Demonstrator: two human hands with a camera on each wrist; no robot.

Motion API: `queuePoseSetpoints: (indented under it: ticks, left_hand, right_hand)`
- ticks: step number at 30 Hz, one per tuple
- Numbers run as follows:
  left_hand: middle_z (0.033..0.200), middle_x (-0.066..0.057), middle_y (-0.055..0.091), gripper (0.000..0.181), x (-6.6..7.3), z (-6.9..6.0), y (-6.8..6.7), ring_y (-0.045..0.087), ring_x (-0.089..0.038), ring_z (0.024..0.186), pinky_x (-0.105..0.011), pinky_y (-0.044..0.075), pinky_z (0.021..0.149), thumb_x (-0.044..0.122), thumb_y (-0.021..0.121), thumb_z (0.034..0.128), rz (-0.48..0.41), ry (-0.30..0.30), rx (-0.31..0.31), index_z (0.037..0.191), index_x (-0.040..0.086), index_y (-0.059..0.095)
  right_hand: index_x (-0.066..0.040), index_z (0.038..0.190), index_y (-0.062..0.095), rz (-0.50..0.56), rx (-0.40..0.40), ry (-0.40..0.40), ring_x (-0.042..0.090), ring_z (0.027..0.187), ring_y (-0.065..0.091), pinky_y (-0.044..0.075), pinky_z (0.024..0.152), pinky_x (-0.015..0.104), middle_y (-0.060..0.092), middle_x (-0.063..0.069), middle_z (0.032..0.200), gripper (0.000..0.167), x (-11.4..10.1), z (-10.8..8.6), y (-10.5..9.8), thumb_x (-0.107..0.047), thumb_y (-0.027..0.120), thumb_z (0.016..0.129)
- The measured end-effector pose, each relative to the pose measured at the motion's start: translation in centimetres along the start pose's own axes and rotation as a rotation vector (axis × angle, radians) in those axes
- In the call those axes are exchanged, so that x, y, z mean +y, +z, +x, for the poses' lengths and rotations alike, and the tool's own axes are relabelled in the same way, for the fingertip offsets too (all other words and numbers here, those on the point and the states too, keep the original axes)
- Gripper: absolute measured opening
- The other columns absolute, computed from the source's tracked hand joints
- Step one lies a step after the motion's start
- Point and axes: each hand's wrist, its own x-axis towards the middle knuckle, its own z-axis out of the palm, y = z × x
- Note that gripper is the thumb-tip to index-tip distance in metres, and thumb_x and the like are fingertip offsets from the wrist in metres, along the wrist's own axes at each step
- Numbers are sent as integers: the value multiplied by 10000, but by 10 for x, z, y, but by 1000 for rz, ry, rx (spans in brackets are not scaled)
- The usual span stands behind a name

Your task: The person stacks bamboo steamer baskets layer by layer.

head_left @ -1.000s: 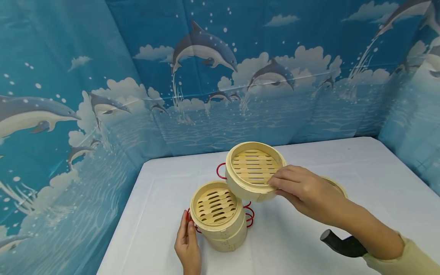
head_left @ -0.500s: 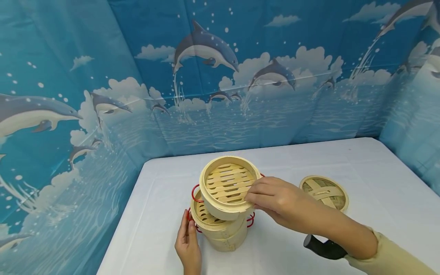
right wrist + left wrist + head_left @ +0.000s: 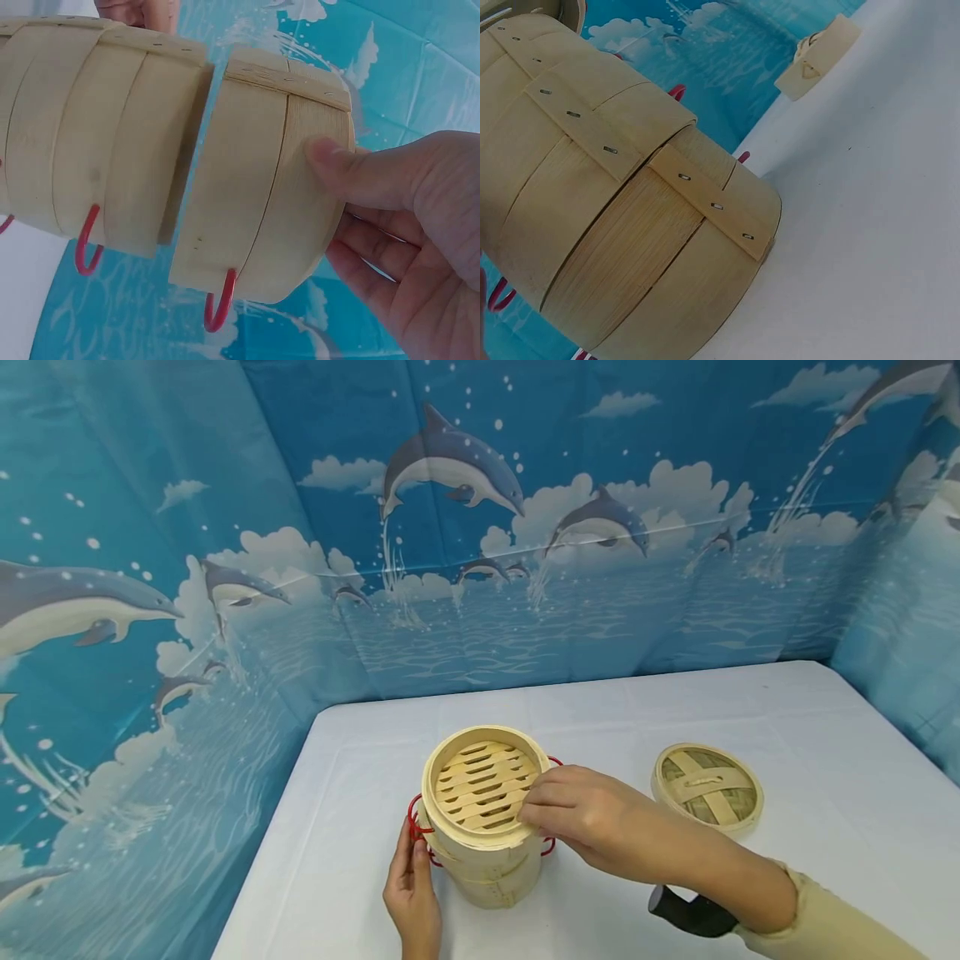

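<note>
A stack of bamboo steamer baskets [image 3: 495,885] with red side handles stands on the table. Over it is another bamboo steamer basket [image 3: 486,785] with a slatted floor; the right wrist view shows a narrow gap between this basket [image 3: 255,180] and the stack [image 3: 112,142]. My right hand [image 3: 581,814] pinches the upper basket's rim, thumb [image 3: 330,154] outside, other fingers reaching past the edge. At the stack's left side, my left hand [image 3: 412,893] holds it by the red handles, thumb nearer the camera. The left wrist view shows the stack's wall [image 3: 630,217] and almost none of that hand.
A round woven bamboo lid [image 3: 708,785] lies on the white table [image 3: 825,760] to the right. Beneath my right forearm a black curved piece [image 3: 693,912] sticks out. A blue dolphin-print curtain [image 3: 480,527] hangs behind and beside the table.
My right hand has brought the upper basket left and down from the stack's upper right to just over it. The lid has come into full view. My left hand has stayed in place.
</note>
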Motion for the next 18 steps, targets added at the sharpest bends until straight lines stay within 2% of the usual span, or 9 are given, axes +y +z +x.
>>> queuePoseSetpoints:
  ticks: [2, 6, 13, 18]
  left_hand:
    - [1308, -127, 491, 370, 0, 0, 0, 506, -132, 1151, -225, 442, 900, -55, 431, 948, -11, 2, -3, 1311, -120, 403]
    - [1300, -237, 459, 373, 0, 0, 0, 509, -117, 1142, -217, 442, 892, -62, 430, 946, 5, 24, -8, 1305, -149, 382]
    - [1226, -27, 562, 348, 0, -2, 2, 539, -110, 1106, -199, 446, 896, -59, 468, 931, 10, -26, 69, 1258, -172, 428]
    - [1240, -258, 506, 344, 0, -2, 2, 538, -124, 1113, -202, 446, 900, -53, 466, 933, -1, -12, 69, 1261, -158, 439]
  right_hand:
    - [-55, 1025, 650, -11, -6, -11, 168, 984, 559, 465, 884, 305, 625, 6, 1014, 359, 0, 0, 3, 92, 697, 701]
    - [-60, 1010, 656, -25, -9, -10, 157, 973, 559, 459, 885, 273, 629, 1, 1003, 396, 1, 1, 7, 106, 714, 656]
    - [-75, 983, 658, -45, -8, -11, 148, 952, 559, 462, 874, 257, 628, -12, 984, 392, 1, 5, 11, 115, 717, 645]
    - [-77, 987, 663, -58, -34, -8, 140, 954, 560, 458, 878, 248, 632, -13, 990, 383, 1, 9, 11, 99, 734, 654]
